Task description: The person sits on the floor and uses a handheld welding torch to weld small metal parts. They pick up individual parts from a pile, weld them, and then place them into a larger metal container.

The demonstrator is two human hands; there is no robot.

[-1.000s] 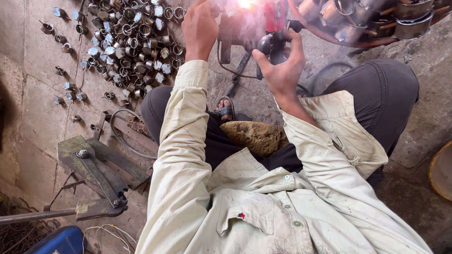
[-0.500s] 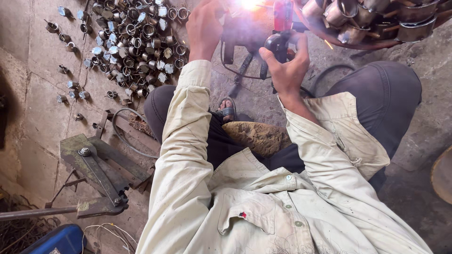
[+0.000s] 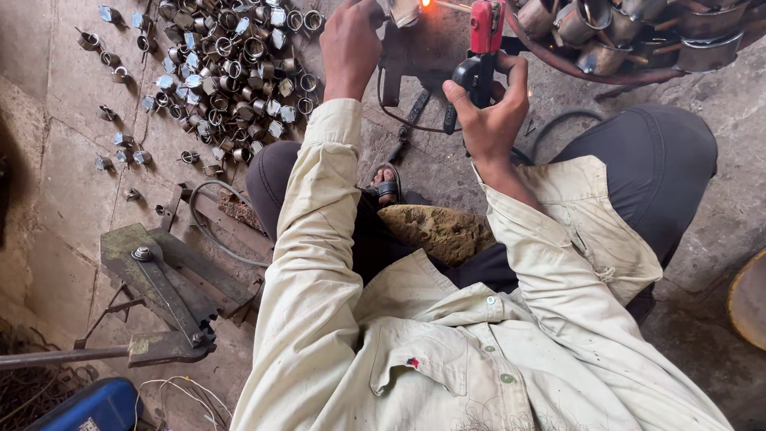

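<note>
My right hand [image 3: 488, 112] grips a welding electrode holder [image 3: 482, 48] with a red head and black handle. Its thin rod runs left to a glowing orange spot [image 3: 426, 4] at the top edge. My left hand [image 3: 351, 44] reaches to the top edge and closes on a small metal piece [image 3: 403, 11] right beside the glow; most of that piece is cut off by the frame. Both cream sleeves stretch forward from my chest over my dark trousers.
A heap of small metal rings and clamps [image 3: 227, 64] covers the floor at upper left. Stacked metal cups [image 3: 638, 28] lie at upper right. A lever bending jig [image 3: 163, 291] sits at lower left, a cable [image 3: 211, 227] loops beside it, and a blue object [image 3: 92, 407] shows at the bottom.
The bright white welding flash has shrunk to a small orange glow. Both hands have stayed at the workpiece, with the right hand and holder shifted slightly.
</note>
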